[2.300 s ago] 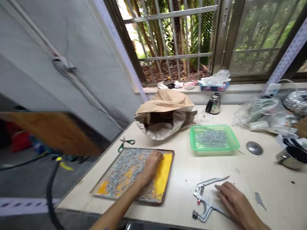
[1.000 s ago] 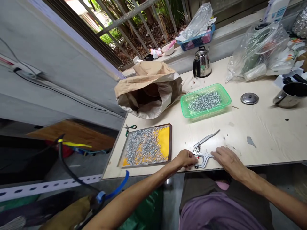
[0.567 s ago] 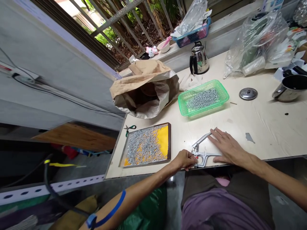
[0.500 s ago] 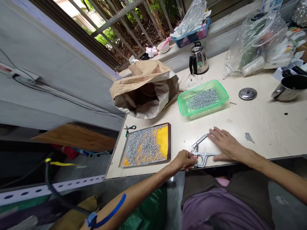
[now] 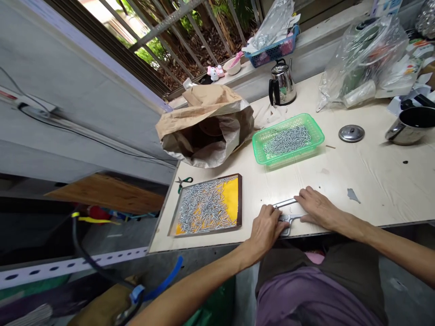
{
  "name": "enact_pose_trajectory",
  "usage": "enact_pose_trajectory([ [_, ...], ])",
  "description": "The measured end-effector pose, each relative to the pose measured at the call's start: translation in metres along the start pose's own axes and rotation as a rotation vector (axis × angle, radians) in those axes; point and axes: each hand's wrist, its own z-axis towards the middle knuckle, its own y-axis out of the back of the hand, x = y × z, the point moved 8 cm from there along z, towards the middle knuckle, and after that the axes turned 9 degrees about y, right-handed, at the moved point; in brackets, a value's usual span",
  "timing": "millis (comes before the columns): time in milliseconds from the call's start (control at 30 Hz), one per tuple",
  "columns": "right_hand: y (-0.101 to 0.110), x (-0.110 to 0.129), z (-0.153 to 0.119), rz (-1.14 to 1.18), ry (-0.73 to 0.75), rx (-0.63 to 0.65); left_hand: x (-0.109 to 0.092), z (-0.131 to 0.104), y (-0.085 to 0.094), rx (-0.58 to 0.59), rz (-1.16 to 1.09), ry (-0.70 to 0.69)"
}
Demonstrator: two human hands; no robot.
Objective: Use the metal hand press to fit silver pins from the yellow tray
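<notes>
A grey metal plier-like hand tool (image 5: pixel 288 218) with two long handles lies at the table's front edge. My right hand (image 5: pixel 317 207) is closed around the ends of both handles, fingers on the upper one and thumb on the lower. Over the tool's head, my left hand (image 5: pixel 266 227) is closed with its fingers wrapped on it. The jaw end is hidden under that hand, so I cannot make out any small part there. Left of it, a shallow tray (image 5: pixel 239 199) with a yellow bottom holds many small silvery metal pins (image 5: pixel 204 206).
A green plastic basket (image 5: pixel 257 151) of similar pins stands behind the tool. Beyond the tray are green-handled scissors (image 5: pixel 186 180) and an open brown paper bag (image 5: pixel 207 108). A kettle (image 5: pixel 282 86), a metal lid (image 5: pixel 351 133) and a steel pot (image 5: pixel 411 127) stand farther back.
My right hand has squeezed the tool's handles closer together. My left hand has shifted up and over the tool's head, covering the spring that showed before.
</notes>
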Motion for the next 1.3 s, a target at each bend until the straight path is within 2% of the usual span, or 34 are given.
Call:
enact_pose_trajectory([
  [100, -0.002, 0.000, -0.004, -0.013, 0.010, -0.020, -0.029, 0.013, -0.007, -0.022, 0.055, -0.257],
  [200, -0.002, -0.003, -0.009, -0.015, 0.012, -0.014, -0.041, 0.025, -0.018, 0.044, 0.080, -0.379],
  [333, -0.002, -0.010, -0.014, -0.070, -0.019, -0.005, -0.045, 0.030, -0.023, 0.066, 0.139, -0.395],
  [467, 0.000, -0.007, -0.012, -0.091, 0.026, -0.055, -0.046, 0.036, -0.020, 0.006, 0.118, -0.331],
  [633, 0.004, -0.013, -0.008, -0.072, -0.006, -0.084, -0.044, 0.045, -0.020, -0.037, 0.068, -0.271],
  [733, 0.006, -0.025, -0.007, -0.016, -0.010, -0.056, -0.044, 0.034, -0.021, -0.167, 0.032, -0.257],
  [867, 0.004, -0.046, -0.002, 0.095, 0.029, -0.007, -0.053, 0.000, -0.034, -0.340, -0.046, -0.341],
  [933, 0.007, -0.057, 0.003, 0.070, -0.004, -0.007, -0.058, -0.011, -0.043, -0.348, -0.102, -0.369],
  [1033, 0.019, -0.062, 0.016, -0.051, -0.075, -0.019, -0.061, -0.015, -0.048, -0.321, -0.173, -0.361],
  [1133, 0.029, -0.039, 0.035, -0.127, -0.075, -0.032, -0.062, -0.009, -0.045, -0.320, -0.205, -0.335],
  [1233, 0.021, 0.016, 0.054, -0.085, 0.184, 0.030, -0.064, -0.012, -0.042, -0.305, -0.208, -0.331],
  [1300, 0.010, 0.052, 0.059, -0.052, 0.389, 0.092, -0.069, -0.026, -0.039, -0.272, -0.198, -0.400],
])
